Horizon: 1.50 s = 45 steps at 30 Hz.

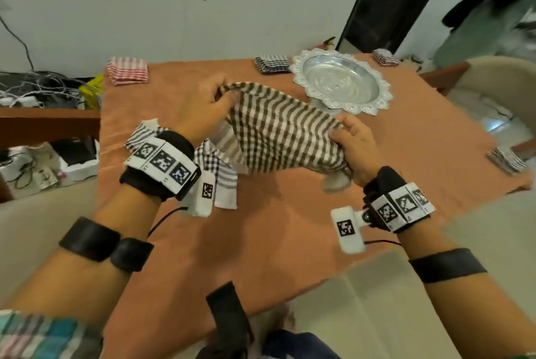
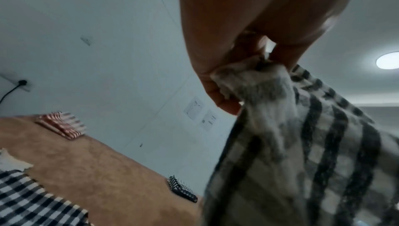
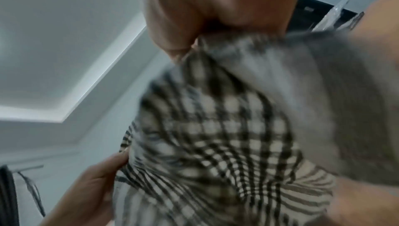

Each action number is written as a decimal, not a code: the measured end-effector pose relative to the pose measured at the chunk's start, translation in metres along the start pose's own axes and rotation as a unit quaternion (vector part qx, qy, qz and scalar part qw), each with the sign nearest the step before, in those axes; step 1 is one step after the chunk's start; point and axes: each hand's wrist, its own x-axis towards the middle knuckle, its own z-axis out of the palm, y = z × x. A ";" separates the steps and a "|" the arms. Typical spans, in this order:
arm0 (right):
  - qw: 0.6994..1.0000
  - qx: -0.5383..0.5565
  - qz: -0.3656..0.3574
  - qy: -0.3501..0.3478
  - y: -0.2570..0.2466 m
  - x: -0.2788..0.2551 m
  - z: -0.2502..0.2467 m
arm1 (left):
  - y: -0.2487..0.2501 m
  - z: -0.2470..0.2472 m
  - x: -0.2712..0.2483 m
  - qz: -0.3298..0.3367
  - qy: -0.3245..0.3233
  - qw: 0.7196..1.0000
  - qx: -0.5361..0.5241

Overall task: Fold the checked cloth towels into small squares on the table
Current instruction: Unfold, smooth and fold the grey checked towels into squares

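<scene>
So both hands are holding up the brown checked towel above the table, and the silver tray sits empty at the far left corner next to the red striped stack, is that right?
Not quite. The silver tray sits toward the far right, beside the dark checked stack, as the head view shows; the red striped stack is alone at the far left. The left hand and right hand do hold the brown checked towel up.

The table (image 1: 290, 228) has an orange cloth. On it lie a red checked folded stack (image 1: 127, 70) far left, a dark folded stack (image 1: 272, 63) beside a silver tray (image 1: 383, 88), more folded stacks far right (image 1: 385, 57) and right (image 1: 507, 159), and unfolded checked towels (image 1: 223, 184) near left.
</scene>
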 end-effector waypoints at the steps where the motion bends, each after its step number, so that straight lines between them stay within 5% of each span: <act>1: 0.998 -0.057 -0.006 -0.027 -0.004 -0.003 -0.008 | 0.001 0.004 0.000 -0.013 -0.003 1.000 0.004; 3: 0.960 -0.265 -0.023 -0.089 -0.004 -0.002 -0.025 | -0.001 0.009 -0.003 -0.028 -0.003 0.999 0.032; 6: 0.823 -0.548 -0.040 -0.141 0.003 0.011 -0.055 | 0.009 0.016 -0.006 -0.036 0.020 0.997 0.070; 9: 0.792 -0.607 -0.020 -0.055 0.002 0.031 -0.088 | 0.021 0.019 0.001 -0.043 0.053 0.991 0.112; 13: 0.809 -0.574 -0.093 0.083 -0.032 0.053 -0.122 | 0.043 0.017 0.019 -0.040 0.060 0.963 0.258; 18: 0.866 -0.415 -0.219 0.172 -0.074 0.065 -0.173 | 0.101 0.022 0.029 0.028 0.192 0.930 0.312; 22: 0.888 -0.297 -0.318 0.148 -0.062 0.055 -0.214 | 0.130 0.048 -0.003 0.107 0.259 0.904 0.322; 25: 0.908 -0.235 -0.338 0.079 -0.041 0.027 -0.232 | 0.114 0.072 -0.049 0.104 0.250 0.902 0.336; 29: 0.959 -0.189 -0.199 -0.075 0.028 -0.007 -0.243 | 0.083 0.105 -0.128 0.044 0.133 0.932 0.334; 32: 0.964 -0.179 -0.112 -0.164 0.080 -0.029 -0.241 | 0.063 0.126 -0.174 -0.051 0.025 0.950 0.307; 37: 0.987 -0.010 0.083 -0.138 0.121 -0.056 -0.231 | 0.033 0.133 -0.204 -0.203 -0.051 0.943 0.260; 40: 0.983 -0.025 0.076 -0.165 0.127 -0.058 -0.230 | 0.040 0.142 -0.196 -0.197 -0.013 0.956 0.218; 43: 0.944 -0.160 0.032 -0.288 0.124 -0.055 -0.239 | 0.043 0.147 -0.181 -0.181 0.011 0.965 0.192; 45: 0.928 -0.224 0.002 -0.298 0.120 -0.050 -0.242 | 0.032 0.143 -0.174 -0.171 -0.002 0.971 0.166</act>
